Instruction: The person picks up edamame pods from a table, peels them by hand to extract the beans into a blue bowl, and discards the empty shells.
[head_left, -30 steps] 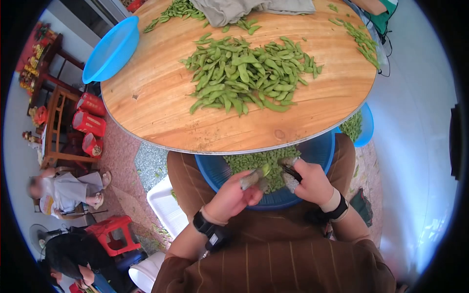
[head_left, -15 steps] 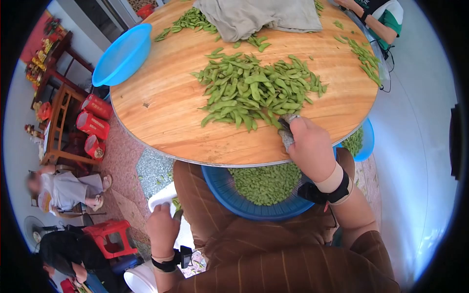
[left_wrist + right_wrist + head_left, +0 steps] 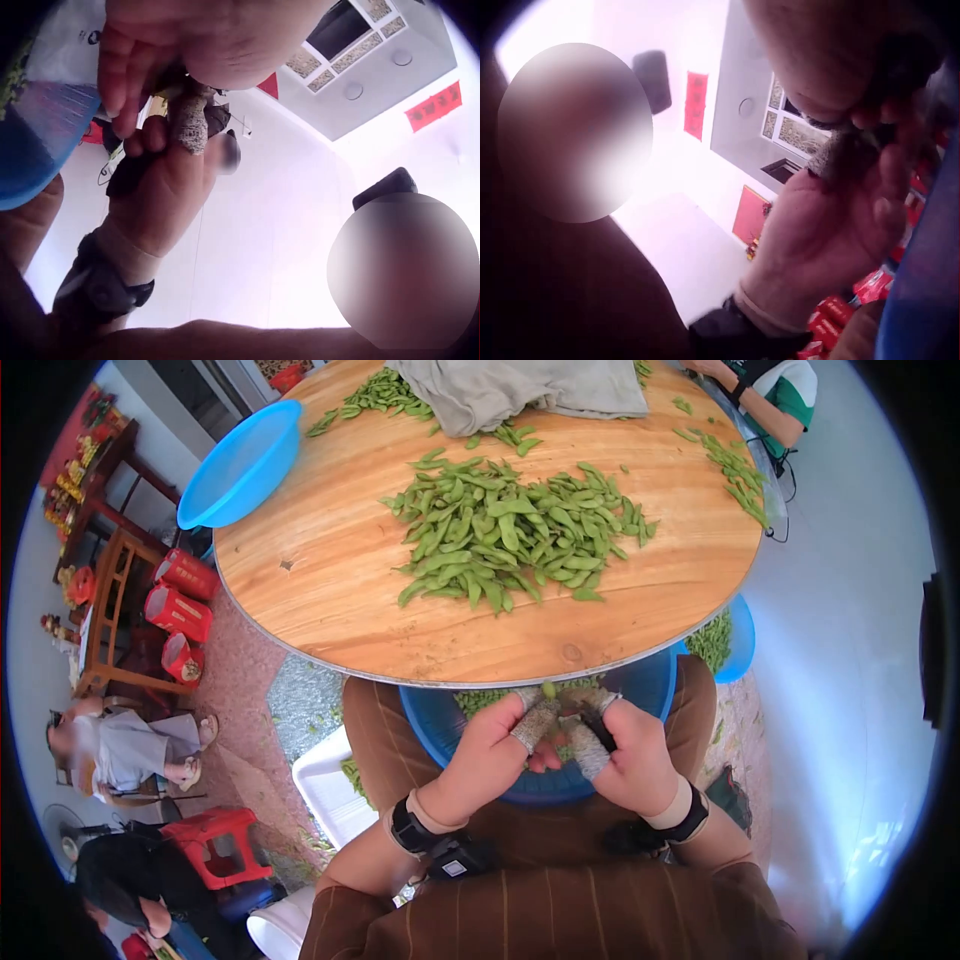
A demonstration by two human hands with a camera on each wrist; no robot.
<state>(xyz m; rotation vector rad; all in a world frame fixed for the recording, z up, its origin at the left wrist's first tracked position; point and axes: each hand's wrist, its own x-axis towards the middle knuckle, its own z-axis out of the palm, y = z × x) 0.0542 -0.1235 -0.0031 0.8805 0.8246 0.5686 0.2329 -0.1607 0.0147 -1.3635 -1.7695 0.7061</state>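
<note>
Over the blue basin [image 3: 418,722] on the lap, both hands meet, thumbs and fingers wrapped in grey, worn-looking coverings. Between wrapped thumb and finger the left hand [image 3: 478,758] pinches a green soybean pod [image 3: 549,689], its tip showing. Right beside it, the right hand [image 3: 640,762] curls round a narrow black object [image 3: 602,732], whose kind I cannot tell; its fingertips are close against the pod. Shelled green beans [image 3: 478,702] lie in the basin, partly hidden by the hands. In the left wrist view, the right hand [image 3: 161,199] faces the left hand [image 3: 225,45].
A round wooden table [image 3: 330,610] bears a heap of pods [image 3: 500,530], a grey cloth [image 3: 530,395] and a blue basket [image 3: 240,465]. A white box [image 3: 330,785] stands left of the knees, a blue bowl of beans [image 3: 712,642] at the right. Other people sit nearby.
The right hand has come back from the pod heap on the table to the basin. From above the white box the left hand has moved right to meet it, now pinching a pod.
</note>
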